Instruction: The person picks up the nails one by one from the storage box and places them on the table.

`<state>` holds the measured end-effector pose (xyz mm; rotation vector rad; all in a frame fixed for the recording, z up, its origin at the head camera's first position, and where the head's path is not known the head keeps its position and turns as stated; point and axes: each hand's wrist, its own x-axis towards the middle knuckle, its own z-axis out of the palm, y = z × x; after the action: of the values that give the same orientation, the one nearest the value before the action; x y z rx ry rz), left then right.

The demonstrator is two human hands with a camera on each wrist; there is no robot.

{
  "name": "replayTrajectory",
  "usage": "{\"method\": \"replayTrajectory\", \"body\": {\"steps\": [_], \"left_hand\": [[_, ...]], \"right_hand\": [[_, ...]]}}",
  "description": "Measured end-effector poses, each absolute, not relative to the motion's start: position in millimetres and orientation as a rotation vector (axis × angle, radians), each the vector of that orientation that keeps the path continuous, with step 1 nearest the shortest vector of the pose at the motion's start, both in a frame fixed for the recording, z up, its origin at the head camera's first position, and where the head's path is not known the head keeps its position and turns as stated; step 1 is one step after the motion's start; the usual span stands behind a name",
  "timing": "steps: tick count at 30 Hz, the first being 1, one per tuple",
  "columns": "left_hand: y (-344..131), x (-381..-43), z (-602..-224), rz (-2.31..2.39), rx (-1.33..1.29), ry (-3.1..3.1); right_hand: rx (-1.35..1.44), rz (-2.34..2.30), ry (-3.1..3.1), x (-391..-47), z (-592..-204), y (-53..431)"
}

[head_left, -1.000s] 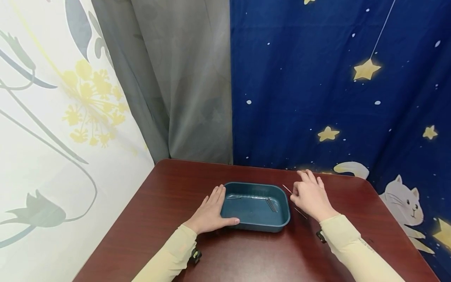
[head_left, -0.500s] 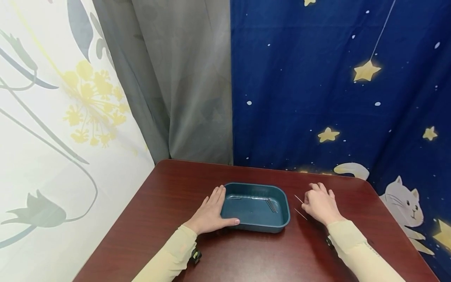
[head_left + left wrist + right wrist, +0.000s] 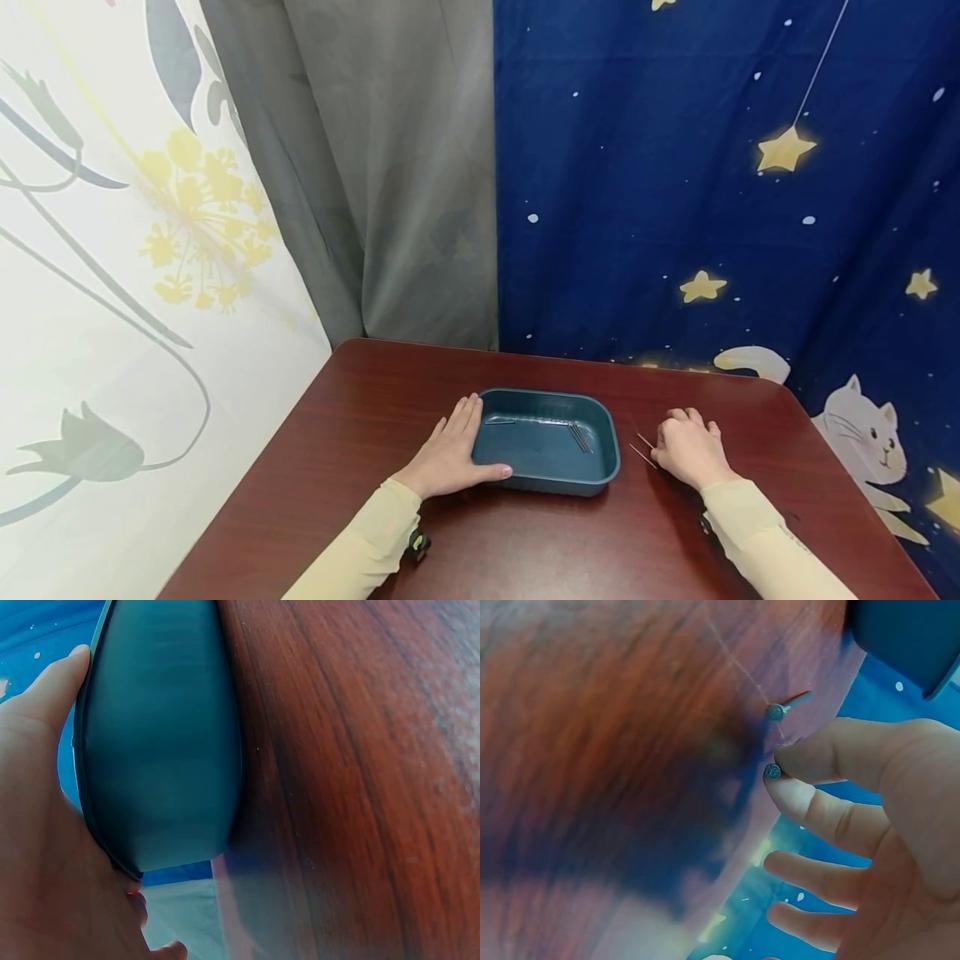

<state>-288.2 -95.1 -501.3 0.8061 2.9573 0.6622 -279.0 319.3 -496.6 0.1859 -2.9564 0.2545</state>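
My right hand [image 3: 692, 450] pinches a nail [image 3: 772, 772] between thumb and index finger, its flat round head showing at the fingertips in the right wrist view. Low over the table, it is right of a blue-green plastic tray [image 3: 551, 485]. A second nail [image 3: 642, 456] lies on the table, close beside the held one and roughly parallel to it. My left hand [image 3: 448, 454] rests against the tray's left end, fingers straight along the rim and thumb on the near left corner. Inside the tray are several more nails [image 3: 579, 437], some of them side by side.
The dark red wooden table [image 3: 525, 550] has rounded far corners. Behind it hang a grey curtain [image 3: 420, 208] and a blue curtain with stars [image 3: 637, 167]. A white flowered cloth [image 3: 112, 333] hangs along the left side.
My right hand has moved right and nearer to me, carrying the pinched nail from beside the tray's rim to alongside the nail on the table. The left hand and tray have stayed put.
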Motion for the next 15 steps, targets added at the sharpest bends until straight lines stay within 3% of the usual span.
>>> {"method": "replayTrajectory", "body": {"steps": [15], "left_hand": [[-95.3,-289.6,-502.6,0.617,0.781,2.959]], "right_hand": [[0.169,0.254,-2.981,-276.1,-498.9,318.0]]}}
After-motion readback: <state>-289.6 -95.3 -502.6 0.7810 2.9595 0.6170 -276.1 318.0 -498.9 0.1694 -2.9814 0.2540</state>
